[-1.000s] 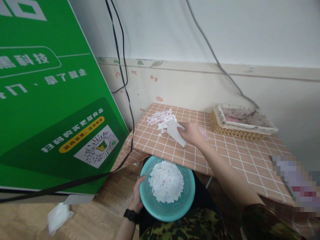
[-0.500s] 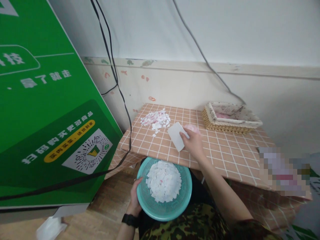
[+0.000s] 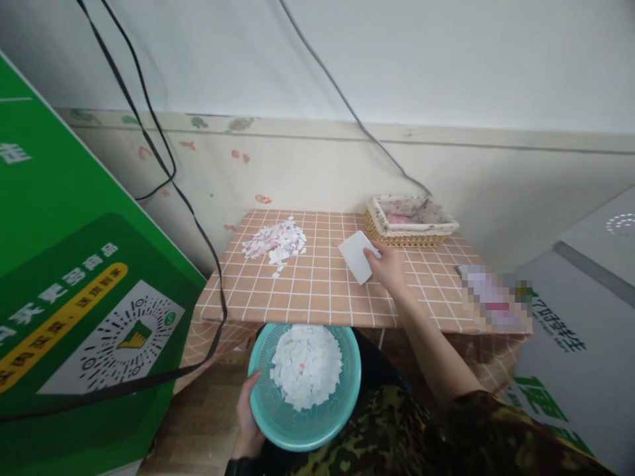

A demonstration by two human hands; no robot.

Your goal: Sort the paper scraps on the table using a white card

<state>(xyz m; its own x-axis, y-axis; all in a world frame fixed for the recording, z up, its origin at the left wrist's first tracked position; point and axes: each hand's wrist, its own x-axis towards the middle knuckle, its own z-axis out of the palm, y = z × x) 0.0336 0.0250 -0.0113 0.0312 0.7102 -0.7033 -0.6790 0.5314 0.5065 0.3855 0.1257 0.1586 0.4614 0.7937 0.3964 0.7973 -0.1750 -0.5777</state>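
My left hand [image 3: 249,413] grips the left rim of a turquoise plastic colander [image 3: 342,413], held below the table's front edge. Small torn pieces of white paper [image 3: 306,367] heap up inside it, with a bit of pink on top. Above the table, my right hand [image 3: 387,268] pinches a flat white rectangular card [image 3: 356,256] by its right side, between thumb and fingers. To the left of the card, a loose pile of white and pinkish paper scraps [image 3: 278,239] lies on the checked tablecloth [image 3: 307,297].
A cloth-lined wicker basket [image 3: 411,235] with something pink inside stands at the table's back right. A blurred flat item [image 3: 491,297] lies at the right edge. A green panel [image 3: 74,264] and hanging black cables [image 3: 191,205] are on the left.
The view has turned right. My right hand has carried the card rightward over the table, away from the scraps. A pink thing beside that hand no longer shows. My left hand still holds the colander.
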